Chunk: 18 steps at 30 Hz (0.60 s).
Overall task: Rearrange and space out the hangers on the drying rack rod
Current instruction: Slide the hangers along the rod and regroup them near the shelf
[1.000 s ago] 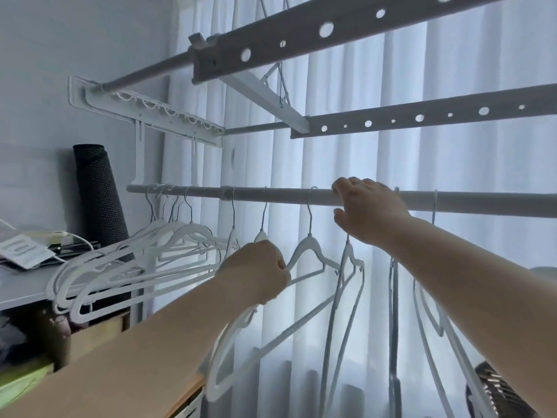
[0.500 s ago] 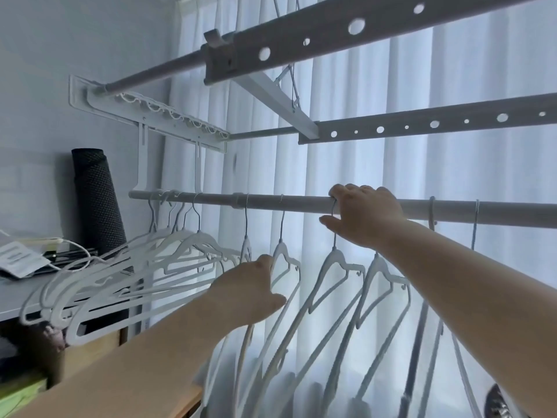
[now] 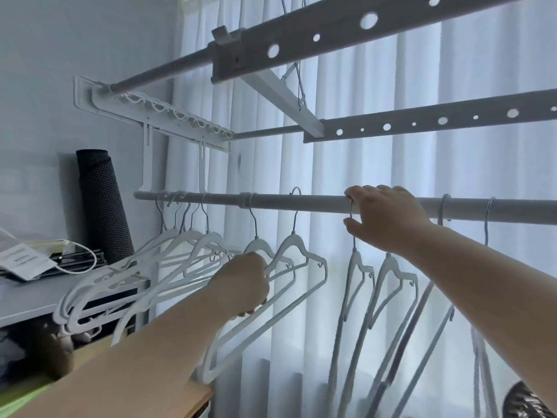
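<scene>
hangers (image 3: pixel 135 276) in white plastic are hanging along the grey rod (image 3: pixel 301 203), bunching tight toward its left end and sitting further apart to the right. left hand (image 3: pixel 244 282) is reaching up below the rod, fingers curling round a sloping shoulder in the overlapping pair of hangers (image 3: pixel 291 244) just right of the bunch; which of the two it is gripping i cannot tell. right hand (image 3: pixel 382 218) is resting on the rod further right, fingers lying close together over the top, thumb underneath, pinching the wire hook (image 3: pixel 351 208) of another hanger. two more hooks are sitting on the rod beyond that hand. sheer curtain (image 3: pixel 391 161) is glowing behind. dark rolled mat (image 3: pixel 102 206) is standing against the left wall.
</scene>
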Available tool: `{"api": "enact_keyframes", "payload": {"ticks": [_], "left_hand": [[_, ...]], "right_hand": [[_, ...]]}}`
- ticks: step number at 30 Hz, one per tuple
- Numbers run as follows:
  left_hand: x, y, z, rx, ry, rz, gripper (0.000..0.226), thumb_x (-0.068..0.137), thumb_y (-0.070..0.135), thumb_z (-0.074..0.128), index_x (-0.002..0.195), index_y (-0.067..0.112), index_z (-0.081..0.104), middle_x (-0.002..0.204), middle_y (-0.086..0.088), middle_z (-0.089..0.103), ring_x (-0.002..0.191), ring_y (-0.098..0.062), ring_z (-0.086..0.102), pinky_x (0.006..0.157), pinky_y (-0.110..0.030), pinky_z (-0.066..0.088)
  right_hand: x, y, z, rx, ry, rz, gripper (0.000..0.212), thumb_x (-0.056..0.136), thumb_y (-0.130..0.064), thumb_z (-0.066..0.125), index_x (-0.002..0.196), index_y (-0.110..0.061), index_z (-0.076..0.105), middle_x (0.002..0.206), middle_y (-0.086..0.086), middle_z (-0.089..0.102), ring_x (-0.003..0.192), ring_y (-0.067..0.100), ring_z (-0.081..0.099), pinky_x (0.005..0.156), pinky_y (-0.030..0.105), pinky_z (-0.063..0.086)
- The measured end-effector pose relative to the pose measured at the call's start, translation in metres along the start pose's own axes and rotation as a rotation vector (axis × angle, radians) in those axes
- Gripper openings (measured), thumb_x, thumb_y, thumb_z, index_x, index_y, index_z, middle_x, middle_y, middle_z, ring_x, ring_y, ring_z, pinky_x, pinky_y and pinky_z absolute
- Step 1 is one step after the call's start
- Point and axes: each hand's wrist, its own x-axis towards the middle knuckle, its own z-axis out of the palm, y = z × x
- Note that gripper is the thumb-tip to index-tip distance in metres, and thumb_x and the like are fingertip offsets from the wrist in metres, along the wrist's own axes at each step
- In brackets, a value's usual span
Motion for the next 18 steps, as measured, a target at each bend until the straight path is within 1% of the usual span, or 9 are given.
{"api": "enact_keyframes", "payload": {"ticks": [2,3,6,7,10,13,15,16,18], "left_hand": [[0.006,0.007,-0.001,-0.009,0.006,-0.004,0.028,0.087,0.002,0.033,0.103,0.006,0.057,0.086,-0.012,0.07,0.04,-0.016,0.045,0.04,-0.022,0.038],[0.009,0.011,0.0,-0.004,0.001,-0.01,0.029,0.087,0.002,0.033,0.103,0.005,0.057,0.083,-0.011,0.068,0.037,-0.014,0.044,0.037,-0.019,0.037],[0.015,0.018,0.007,0.049,-0.064,-0.028,0.028,0.089,0.003,0.034,0.095,-0.001,0.061,0.069,-0.01,0.064,0.029,-0.011,0.039,0.03,-0.013,0.031],[0.015,0.019,0.011,0.054,-0.099,-0.035,0.027,0.089,0.004,0.034,0.093,-0.002,0.06,0.069,-0.01,0.065,0.031,-0.012,0.039,0.031,-0.015,0.031],[0.011,0.015,0.024,0.059,-0.176,-0.057,0.031,0.089,0.005,0.032,0.097,-0.002,0.061,0.085,-0.015,0.07,0.039,-0.015,0.04,0.036,-0.018,0.032],[-0.007,0.001,0.028,0.005,-0.188,-0.06,0.031,0.092,0.012,0.032,0.105,0.006,0.06,0.078,-0.004,0.065,0.04,-0.013,0.04,0.038,-0.018,0.032],[-0.023,-0.013,0.028,-0.05,-0.18,-0.043,0.025,0.093,0.017,0.034,0.105,0.016,0.057,0.07,0.003,0.063,0.037,-0.011,0.04,0.037,-0.017,0.033],[-0.033,-0.022,0.026,-0.073,-0.184,-0.038,0.022,0.094,0.018,0.036,0.105,0.02,0.056,0.067,0.006,0.062,0.036,-0.01,0.04,0.036,-0.017,0.033],[-0.054,-0.037,0.02,-0.101,-0.21,-0.033,0.021,0.095,0.018,0.039,0.107,0.023,0.055,0.063,0.008,0.061,0.036,-0.009,0.041,0.036,-0.017,0.036]], "right_hand": [[-0.001,0.002,-0.001,-0.004,-0.003,-0.001,0.038,0.092,-0.032,0.042,0.126,-0.016,0.043,0.122,0.003,0.057,0.113,0.024,0.05,0.095,0.033,0.034],[-0.002,0.003,-0.001,-0.007,-0.005,0.0,0.038,0.092,-0.033,0.042,0.127,-0.016,0.042,0.122,0.003,0.057,0.114,0.023,0.05,0.095,0.033,0.034],[-0.005,0.005,-0.003,-0.006,0.0,0.011,0.039,0.092,-0.033,0.042,0.127,-0.016,0.042,0.121,0.003,0.057,0.114,0.023,0.05,0.095,0.032,0.034],[-0.005,0.006,-0.003,-0.004,-0.001,0.017,0.039,0.092,-0.033,0.042,0.127,-0.016,0.042,0.121,0.003,0.058,0.114,0.023,0.05,0.095,0.032,0.034],[-0.006,0.009,-0.002,0.019,-0.016,0.048,0.047,0.092,-0.036,0.043,0.134,-0.016,0.036,0.127,0.003,0.056,0.12,0.024,0.047,0.101,0.034,0.031],[-0.01,0.004,-0.004,0.192,0.046,0.13,0.06,0.092,-0.039,0.045,0.142,-0.015,0.024,0.141,0.007,0.043,0.134,0.024,0.031,0.111,0.038,0.018],[-0.016,-0.007,-0.007,0.238,0.148,0.061,0.057,0.091,-0.036,0.046,0.142,-0.017,0.027,0.147,0.003,0.035,0.139,0.022,0.022,0.113,0.035,0.011],[-0.019,-0.015,-0.008,0.254,0.185,-0.017,0.054,0.091,-0.034,0.046,0.141,-0.019,0.031,0.146,0.0,0.036,0.138,0.021,0.022,0.112,0.033,0.011],[-0.026,-0.032,-0.009,0.287,0.15,-0.181,0.049,0.092,-0.033,0.046,0.139,-0.021,0.035,0.144,-0.003,0.039,0.136,0.018,0.026,0.11,0.03,0.014]]}}
